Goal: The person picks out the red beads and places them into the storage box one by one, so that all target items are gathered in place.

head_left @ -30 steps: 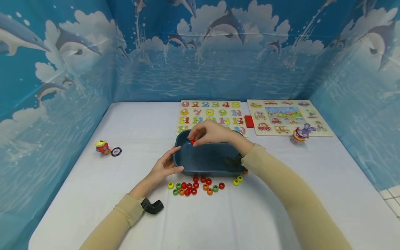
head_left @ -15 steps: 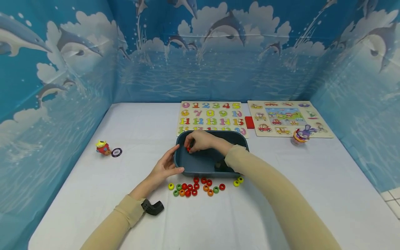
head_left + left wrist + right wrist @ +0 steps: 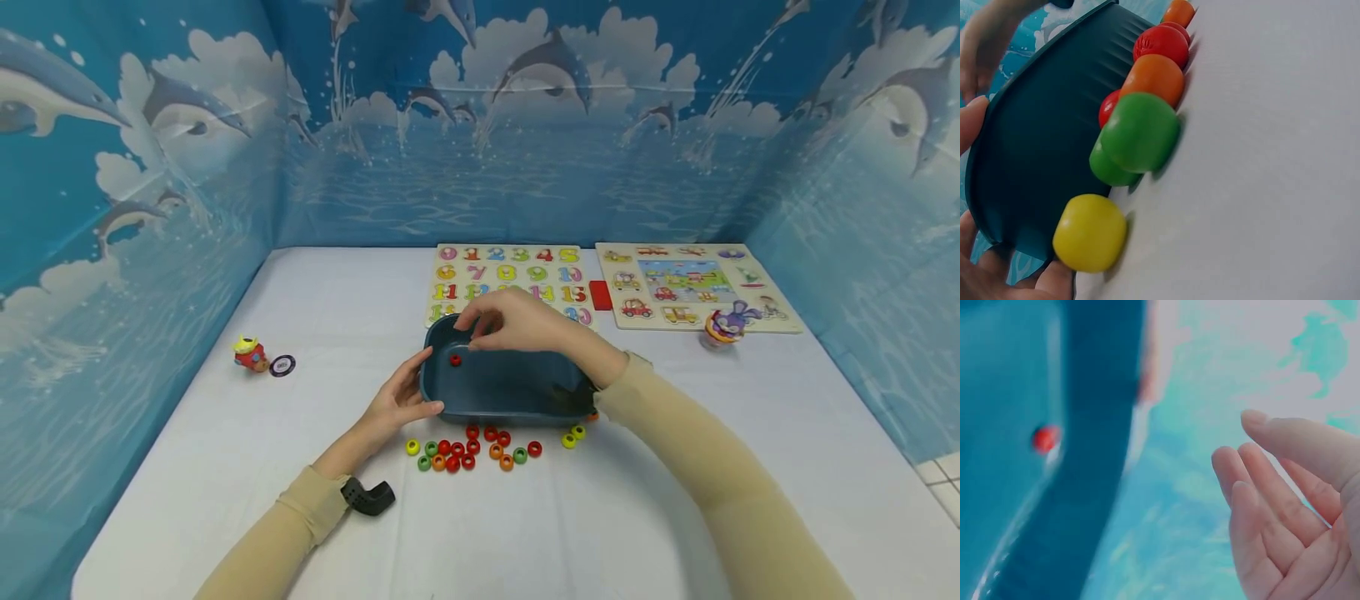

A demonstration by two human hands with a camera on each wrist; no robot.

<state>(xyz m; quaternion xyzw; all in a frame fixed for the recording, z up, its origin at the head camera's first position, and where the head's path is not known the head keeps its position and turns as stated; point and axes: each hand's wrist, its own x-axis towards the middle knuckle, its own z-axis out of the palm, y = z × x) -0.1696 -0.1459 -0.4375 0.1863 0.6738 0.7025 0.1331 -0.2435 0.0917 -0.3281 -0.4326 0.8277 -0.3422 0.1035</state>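
Observation:
A dark blue-green plastic tray (image 3: 517,387) stands on the white table with one red bead (image 3: 455,360) on its floor near the left end. My left hand (image 3: 393,400) grips the tray's left end, thumb at the front corner and fingers along the side. Over the tray's back left part hovers my right hand (image 3: 513,321), its fingers loosely bent and holding nothing; the right wrist view shows bare fingertips (image 3: 1246,490). In front of the tray lie several red, orange, green and yellow beads, among them a yellow bead (image 3: 1090,233) and a green bead (image 3: 1141,132) close to the tray wall.
Behind the tray lie a number puzzle board (image 3: 506,273) and a vehicle puzzle board (image 3: 686,283), with a red block (image 3: 600,295) between them. A purple rabbit toy (image 3: 727,323) stands at the right. Far left are a small red-and-yellow toy (image 3: 251,354) and a round chip (image 3: 282,366).
My right hand lowered the red bead into the tray, let it go and rose back and to the right. The left hand stayed on the tray's end.

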